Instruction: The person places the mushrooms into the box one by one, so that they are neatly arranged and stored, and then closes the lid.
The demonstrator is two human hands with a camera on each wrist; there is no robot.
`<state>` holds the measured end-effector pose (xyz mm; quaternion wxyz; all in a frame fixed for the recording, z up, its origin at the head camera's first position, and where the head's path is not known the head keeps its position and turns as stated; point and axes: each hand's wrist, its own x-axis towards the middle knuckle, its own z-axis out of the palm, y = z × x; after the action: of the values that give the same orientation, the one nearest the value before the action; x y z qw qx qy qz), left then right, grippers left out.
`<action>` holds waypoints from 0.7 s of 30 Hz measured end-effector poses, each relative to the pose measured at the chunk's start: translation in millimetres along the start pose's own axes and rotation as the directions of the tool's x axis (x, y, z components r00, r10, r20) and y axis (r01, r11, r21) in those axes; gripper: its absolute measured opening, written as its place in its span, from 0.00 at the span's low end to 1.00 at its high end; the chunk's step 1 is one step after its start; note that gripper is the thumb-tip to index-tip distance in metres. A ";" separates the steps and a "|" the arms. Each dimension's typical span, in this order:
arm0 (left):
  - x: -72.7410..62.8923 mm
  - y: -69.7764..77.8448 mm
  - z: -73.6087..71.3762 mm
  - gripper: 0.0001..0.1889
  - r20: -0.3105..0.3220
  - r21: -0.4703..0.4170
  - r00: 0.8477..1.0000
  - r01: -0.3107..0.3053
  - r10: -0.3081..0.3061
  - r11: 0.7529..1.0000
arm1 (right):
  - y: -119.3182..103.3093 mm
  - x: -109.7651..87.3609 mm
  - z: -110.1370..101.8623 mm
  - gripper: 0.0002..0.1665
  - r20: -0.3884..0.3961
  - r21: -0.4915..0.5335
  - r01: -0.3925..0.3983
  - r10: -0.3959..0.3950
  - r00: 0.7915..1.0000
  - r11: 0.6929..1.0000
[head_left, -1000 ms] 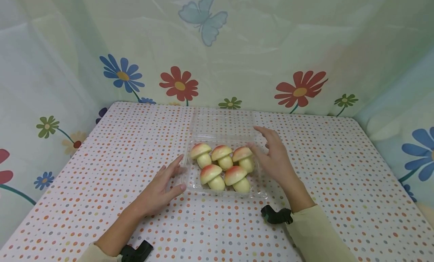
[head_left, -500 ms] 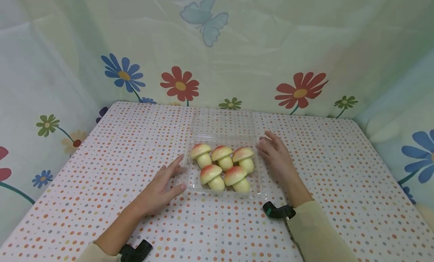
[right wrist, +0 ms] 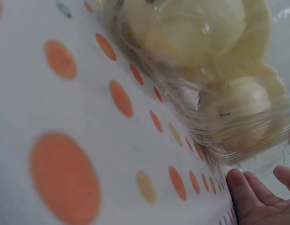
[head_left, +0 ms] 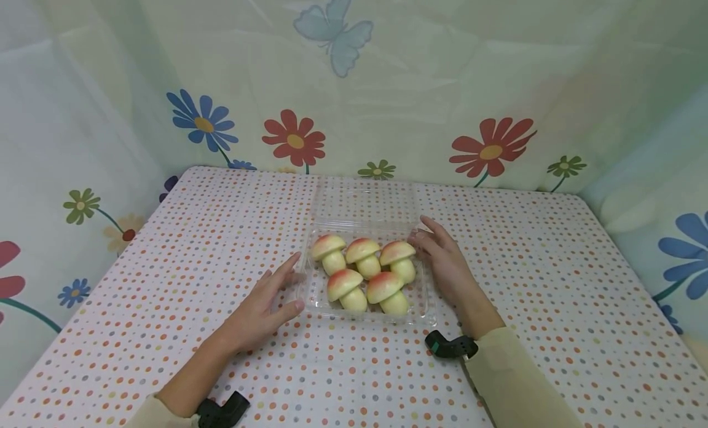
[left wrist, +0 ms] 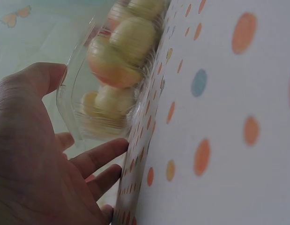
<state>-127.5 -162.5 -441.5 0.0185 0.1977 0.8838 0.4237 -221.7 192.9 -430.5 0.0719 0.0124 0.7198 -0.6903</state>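
Note:
Several mushroom-shaped pieces, pale yellow with reddish caps, lie in two rows in a clear plastic clamshell box. Its lid is folded back flat behind it. My left hand stands at the box's left side, fingers spread; in the left wrist view the thumb touches or nearly touches the box's rim. Beside the right wall is my right hand, fingers loosely bent by the back right corner. In the right wrist view its fingertips sit low near the box wall; contact is unclear.
A white cloth with coloured dots covers the table. Hanging curtains printed with flowers and a butterfly enclose the back and sides. Black wrist mounts are strapped on both forearms.
My right hand has drawn back from over the far right mushroom piece, out past the box's right side, then come slightly back toward its corner. The left hand and box have stayed put.

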 end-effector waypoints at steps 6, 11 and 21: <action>0.2 0.5 0.0 0.43 -0.003 0.004 1.000 -0.006 0.006 1.000 | 2.1 1.4 -1.5 0.39 0.013 -0.004 0.018 -0.018 1.000 1.000; 0.6 0.5 0.0 0.43 0.001 -0.003 1.000 -0.007 0.007 1.000 | 3.5 2.0 -3.1 0.39 0.014 0.013 0.030 -0.030 0.999 0.999; 0.2 0.4 -0.2 0.43 -0.003 0.001 1.000 -0.011 0.011 1.000 | 3.4 0.8 -3.0 0.39 0.001 0.015 0.047 -0.047 0.999 0.999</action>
<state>-127.6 -162.4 -441.1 0.0149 0.2020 0.8829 0.4237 -222.4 196.0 -433.9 0.0563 -0.0046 0.7146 -0.6972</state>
